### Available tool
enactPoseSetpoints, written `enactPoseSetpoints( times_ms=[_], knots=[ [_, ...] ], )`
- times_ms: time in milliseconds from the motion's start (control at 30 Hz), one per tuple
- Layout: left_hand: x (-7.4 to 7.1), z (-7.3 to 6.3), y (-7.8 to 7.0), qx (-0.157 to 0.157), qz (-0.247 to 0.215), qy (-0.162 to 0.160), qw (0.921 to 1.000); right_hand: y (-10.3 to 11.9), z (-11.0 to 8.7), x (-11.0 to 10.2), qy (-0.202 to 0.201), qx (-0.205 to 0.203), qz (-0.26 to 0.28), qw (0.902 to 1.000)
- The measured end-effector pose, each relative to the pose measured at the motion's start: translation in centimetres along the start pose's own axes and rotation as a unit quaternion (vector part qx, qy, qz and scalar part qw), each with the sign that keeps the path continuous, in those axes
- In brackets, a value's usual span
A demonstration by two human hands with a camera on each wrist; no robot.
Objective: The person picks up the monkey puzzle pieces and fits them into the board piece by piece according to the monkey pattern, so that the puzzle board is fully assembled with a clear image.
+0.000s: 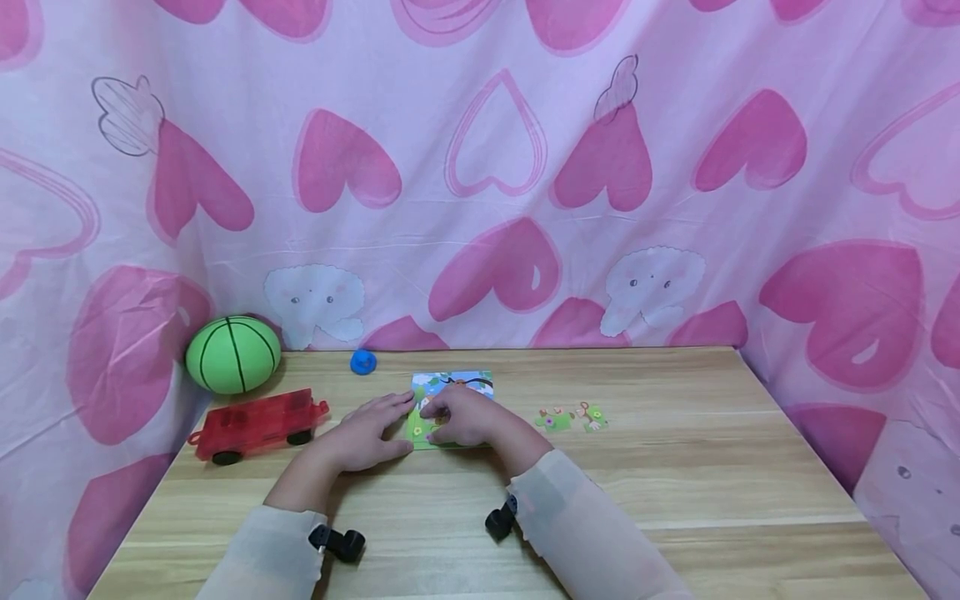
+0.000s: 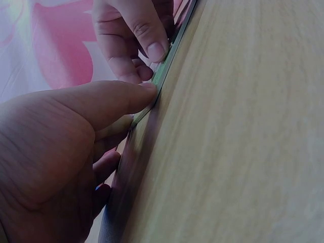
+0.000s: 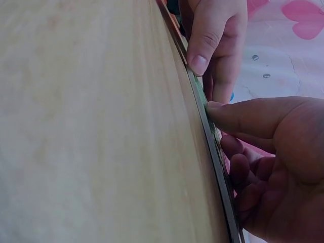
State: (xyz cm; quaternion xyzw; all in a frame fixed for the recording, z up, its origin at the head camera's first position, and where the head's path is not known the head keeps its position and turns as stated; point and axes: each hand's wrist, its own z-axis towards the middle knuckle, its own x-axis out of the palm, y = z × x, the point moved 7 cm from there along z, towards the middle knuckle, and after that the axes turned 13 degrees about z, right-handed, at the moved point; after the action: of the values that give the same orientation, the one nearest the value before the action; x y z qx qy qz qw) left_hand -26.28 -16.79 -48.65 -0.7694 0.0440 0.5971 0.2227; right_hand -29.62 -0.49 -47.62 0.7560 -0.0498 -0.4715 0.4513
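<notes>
A colourful jigsaw puzzle board [image 1: 450, 379], with blue sky at its top and green grass below, lies flat on the wooden table. My left hand [image 1: 375, 431] rests at its left side, fingers extended and thumb near the lower left corner. Over the middle of the board is my right hand [image 1: 467, 417], its thumb and index finger apart and touching the surface. In the right wrist view the right thumb [image 3: 238, 114] presses on the green edge while the other fingers bend. What lies under the right palm is hidden. Two loose puzzle pieces [image 1: 555, 419] lie to the right.
A red toy wagon [image 1: 258, 423] with black wheels stands at the left of the table [image 1: 675, 483]. Behind it sits a green ball [image 1: 233, 355]. Near the back edge lies a small blue round object [image 1: 363, 362]. A pink heart-patterned curtain [image 1: 495, 125] surrounds the table.
</notes>
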Motion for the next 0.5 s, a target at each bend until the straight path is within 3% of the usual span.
enactPoseSetpoints(
  times_ms=[500],
  knots=[
    [0.01, -0.01, 0.02, -0.005, 0.001, 0.004, 1.0, 0.42, 0.4, -0.23, -0.013, 0.037, 0.008, 0.9992]
  ],
)
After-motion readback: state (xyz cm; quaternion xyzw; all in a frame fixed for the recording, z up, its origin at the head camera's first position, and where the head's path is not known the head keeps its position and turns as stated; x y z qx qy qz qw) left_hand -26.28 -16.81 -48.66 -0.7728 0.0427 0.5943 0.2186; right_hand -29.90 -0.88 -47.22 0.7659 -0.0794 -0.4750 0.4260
